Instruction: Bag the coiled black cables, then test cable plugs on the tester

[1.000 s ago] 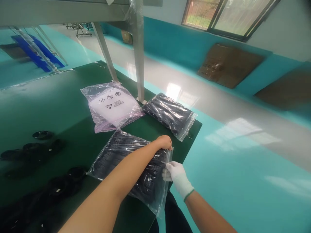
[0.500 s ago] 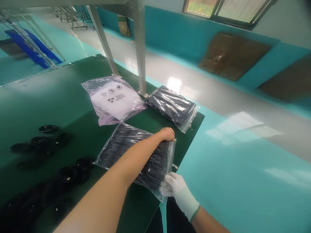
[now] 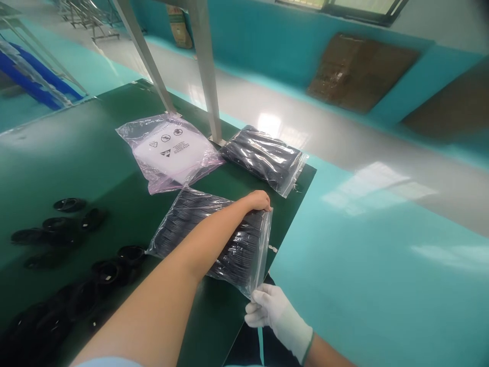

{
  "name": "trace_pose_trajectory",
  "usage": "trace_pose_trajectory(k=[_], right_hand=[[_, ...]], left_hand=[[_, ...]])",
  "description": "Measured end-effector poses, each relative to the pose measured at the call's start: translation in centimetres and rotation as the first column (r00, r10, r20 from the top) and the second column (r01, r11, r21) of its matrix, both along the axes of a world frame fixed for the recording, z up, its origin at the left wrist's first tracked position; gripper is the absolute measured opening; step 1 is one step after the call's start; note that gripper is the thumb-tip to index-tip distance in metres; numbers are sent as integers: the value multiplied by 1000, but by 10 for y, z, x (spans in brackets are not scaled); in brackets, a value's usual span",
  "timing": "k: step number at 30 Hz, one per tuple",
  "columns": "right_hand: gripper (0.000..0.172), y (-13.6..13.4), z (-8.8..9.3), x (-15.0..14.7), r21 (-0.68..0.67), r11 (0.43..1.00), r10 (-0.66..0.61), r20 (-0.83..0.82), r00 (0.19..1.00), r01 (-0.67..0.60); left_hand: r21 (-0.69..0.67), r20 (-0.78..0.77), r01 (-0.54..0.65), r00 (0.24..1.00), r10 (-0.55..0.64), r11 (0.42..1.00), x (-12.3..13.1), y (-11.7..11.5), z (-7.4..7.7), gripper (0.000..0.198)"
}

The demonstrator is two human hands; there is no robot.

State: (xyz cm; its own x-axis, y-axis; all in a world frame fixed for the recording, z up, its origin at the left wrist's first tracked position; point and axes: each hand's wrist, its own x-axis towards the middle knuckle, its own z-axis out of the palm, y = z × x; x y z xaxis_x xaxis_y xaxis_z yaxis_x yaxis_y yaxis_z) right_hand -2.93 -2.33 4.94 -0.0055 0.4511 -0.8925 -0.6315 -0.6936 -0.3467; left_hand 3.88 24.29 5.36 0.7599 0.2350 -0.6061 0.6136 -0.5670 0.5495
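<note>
"So, what have you got from over there?"

"I have my bare left hand (image 3: pixel 258 200) pinching the zip-style edge (image 3: pixel 262 244) of a flat, transparent plastic bag (image 3: pixel 240 250) at its two o'clock, my white-gloved right hand (image 3: pixel 273 312) gripping its five o'clock corner."

"How far along?"

"Filled, I'd judge; sealed, I can't tell. It's glossy, packed with ridged black contents, on the dark green table (image 3: pixel 128 209). Loose, shiny black rings (image 3: pixel 107 273) lie unbagged between eight and nine o'clock."
</note>
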Motion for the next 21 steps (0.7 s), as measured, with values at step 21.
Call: trace_pose_trajectory(k=[21], right_hand=[[6, 123, 12, 117, 190, 981, -114, 463, 879, 27]], left_hand=[[-99, 68, -40, 997, 47, 994, -9, 11, -14, 22]])
